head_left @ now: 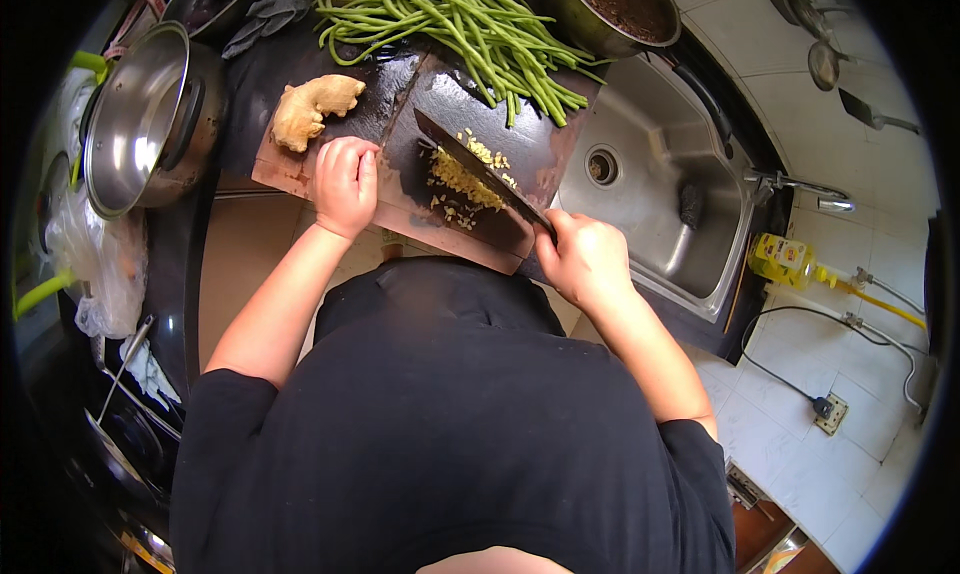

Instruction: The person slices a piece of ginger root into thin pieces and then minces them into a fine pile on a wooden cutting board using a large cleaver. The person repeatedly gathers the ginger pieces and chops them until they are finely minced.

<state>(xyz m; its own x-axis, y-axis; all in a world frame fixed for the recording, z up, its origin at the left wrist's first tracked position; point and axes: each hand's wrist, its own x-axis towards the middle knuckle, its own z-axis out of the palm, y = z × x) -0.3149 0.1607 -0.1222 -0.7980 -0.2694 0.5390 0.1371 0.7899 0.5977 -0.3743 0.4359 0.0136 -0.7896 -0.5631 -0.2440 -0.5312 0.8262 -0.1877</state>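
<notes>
Right hand (588, 259): fingers wrapped tightly round the handle of a kitchen knife (480, 170), blade running away from the person and up to the left. Chopped yellow pieces (458, 181) lie on both sides of the blade, most of them heaped on its left, on a dark, wet-looking table (395, 79) with a brownish edge. Whether the blade's edge meets the tabletop cannot be told.

Left hand (345, 184): fingers curled in narrow, like a loose fist, at the front edge of the table. Just beyond it, a knobbly piece of ginger root (308, 112) lies near the edge, left of the chopped pieces and apart from them.

Farther back on the table, a loose pile of long green beans (450, 24). Behind their right end, a metal pan (660, 32) with dark brown, crumbly-looking contents. At the left, a steel pot (112, 124) with a dark side handle; a grey cloth (268, 22) near it, a clear plastic bag (100, 249) nearer the person.

To the right, a steel sink (640, 124) with a round drain and a dark scrubber (690, 204) inside; a tap (800, 186) at its far right side. Ladle (824, 66) and spatula (875, 112) against the tiled wall.

Writing: a yellow bottle (768, 258) beside the sink bears a pale printed label (793, 253), lettering too small to make out.
</notes>
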